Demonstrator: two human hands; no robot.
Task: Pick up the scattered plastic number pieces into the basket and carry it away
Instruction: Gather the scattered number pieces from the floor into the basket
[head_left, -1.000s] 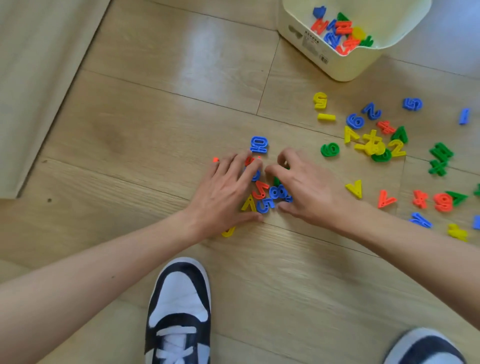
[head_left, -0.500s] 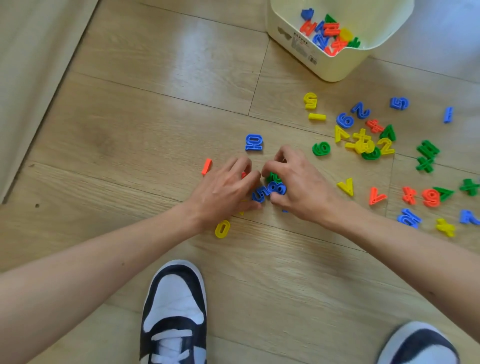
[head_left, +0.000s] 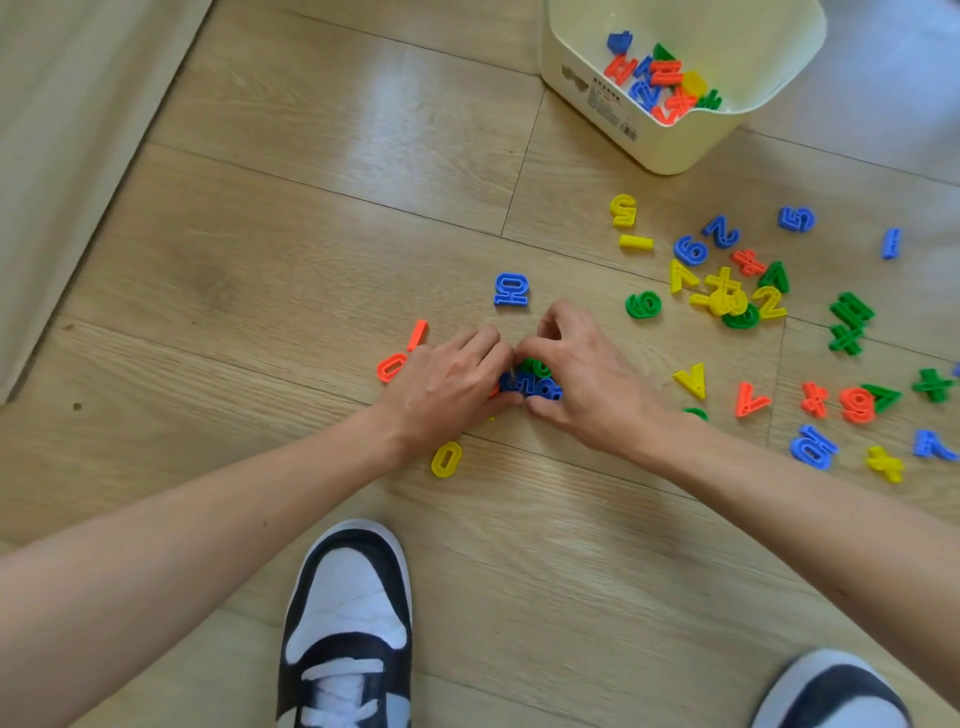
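From where I'm standing the job is looking less than half done. A modest pile of number pieces (head_left: 660, 78) is already lying in the cream basket (head_left: 571, 78), which is sitting on the floor (head_left: 311, 218) at the far right, well apart from the hands. Far more pieces are lying loose on the boards, most of them in a wide scatter (head_left: 727, 296) to the person's right.

The left hand (head_left: 447, 384) and right hand (head_left: 587, 379) are meeting over a small heap (head_left: 530, 382) of blue and green pieces. Both are curling their fingers in around it, as if gathering it to lift. A blue 10 (head_left: 511, 289), an orange 0 (head_left: 390, 367) and a yellow 0 (head_left: 446, 459) are lying just outside that grasp. Carrying the basket away is clearly a long way off.

The hands are covering most of the heap, so I cannot tell how many pieces they are holding. A green piece (head_left: 696, 414) is showing only partly behind the right wrist, and the basket's far side is running out of sight.
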